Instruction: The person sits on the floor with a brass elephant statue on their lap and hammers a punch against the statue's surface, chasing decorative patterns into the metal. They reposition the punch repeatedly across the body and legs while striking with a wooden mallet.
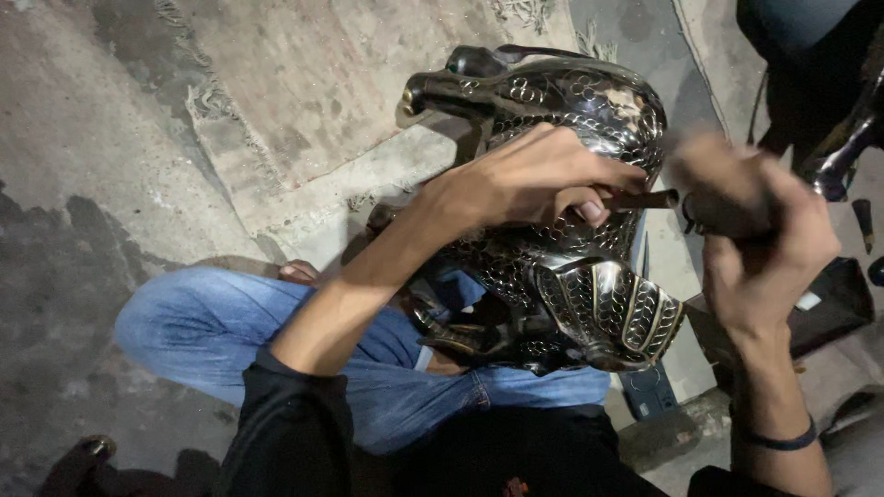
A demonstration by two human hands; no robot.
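Note:
A dark metal animal-shaped figure (589,304), covered in small engraved scale patterns with brass-coloured edges, rests on my lap. My left hand (534,179) lies on its back and pinches a short dark rod-like punch (645,199) against the surface. My right hand (760,244), blurred by motion, is closed round a dark tool (718,221) right at the free end of the punch. A dark band (783,442) circles my right wrist.
I sit cross-legged in blue jeans (230,336) on a stained concrete floor, with a frayed mat (322,83) ahead. Another shiny dark metal piece (843,147) stands at the far right, near a dark flat box (833,304). A small metal object (92,449) lies bottom left.

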